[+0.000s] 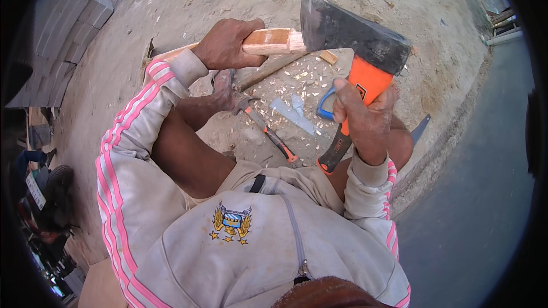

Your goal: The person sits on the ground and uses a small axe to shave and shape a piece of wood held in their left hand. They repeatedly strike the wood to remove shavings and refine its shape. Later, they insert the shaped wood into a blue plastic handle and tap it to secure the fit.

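My right hand (368, 120) grips the orange and black handle of a hatchet (351, 37), high up near its dark steel head. The blade edge rests against the end of a pale wooden stick (273, 41). My left hand (231, 44) is closed around that stick and holds it out level in front of me. Both sleeves are grey with pink stripes. My bare knees and one foot show below the hands.
A claw hammer (268, 131) with an orange and black grip lies on the sandy ground among wood chips (297, 74). A blue-handled tool (326, 102) and a flat blade (291, 115) lie beside it. Grey blocks (68, 28) are stacked at the left; a paved strip (485, 182) runs on the right.
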Action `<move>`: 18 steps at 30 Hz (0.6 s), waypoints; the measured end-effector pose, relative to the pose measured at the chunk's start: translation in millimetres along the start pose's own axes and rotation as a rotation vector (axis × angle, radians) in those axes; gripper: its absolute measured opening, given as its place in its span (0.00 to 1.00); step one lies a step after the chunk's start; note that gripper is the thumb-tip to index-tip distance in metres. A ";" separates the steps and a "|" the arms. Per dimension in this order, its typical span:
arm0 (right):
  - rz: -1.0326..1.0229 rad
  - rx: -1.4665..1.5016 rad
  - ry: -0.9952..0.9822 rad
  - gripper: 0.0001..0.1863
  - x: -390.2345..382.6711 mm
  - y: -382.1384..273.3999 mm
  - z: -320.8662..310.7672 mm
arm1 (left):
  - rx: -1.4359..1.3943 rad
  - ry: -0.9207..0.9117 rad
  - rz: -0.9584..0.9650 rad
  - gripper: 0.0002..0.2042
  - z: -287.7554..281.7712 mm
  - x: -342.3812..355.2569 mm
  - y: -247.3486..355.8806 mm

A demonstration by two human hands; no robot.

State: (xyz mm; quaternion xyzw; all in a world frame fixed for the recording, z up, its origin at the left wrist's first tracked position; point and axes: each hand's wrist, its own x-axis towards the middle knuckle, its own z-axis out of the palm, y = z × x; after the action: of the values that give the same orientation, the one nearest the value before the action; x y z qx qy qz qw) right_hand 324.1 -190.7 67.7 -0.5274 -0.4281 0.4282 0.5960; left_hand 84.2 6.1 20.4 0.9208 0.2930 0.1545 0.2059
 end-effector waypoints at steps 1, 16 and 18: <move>-0.009 0.051 0.012 0.04 0.0 -0.2 -0.1 | -0.023 0.011 0.018 0.18 0.7 1.5 0.7; -0.016 0.082 0.088 0.06 -5.8 -8.5 -8.4 | -0.019 0.018 0.009 0.17 1.9 -2.4 4.2; -0.056 0.129 0.087 0.06 -6.3 -10.8 -14.7 | -0.024 0.004 0.012 0.17 1.6 0.4 4.3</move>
State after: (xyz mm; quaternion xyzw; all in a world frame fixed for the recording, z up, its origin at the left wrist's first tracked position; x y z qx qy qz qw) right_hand 337.3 -201.5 76.9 -0.4940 -0.3880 0.4149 0.6583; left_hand 87.2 2.7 21.1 0.9197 0.2860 0.1611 0.2155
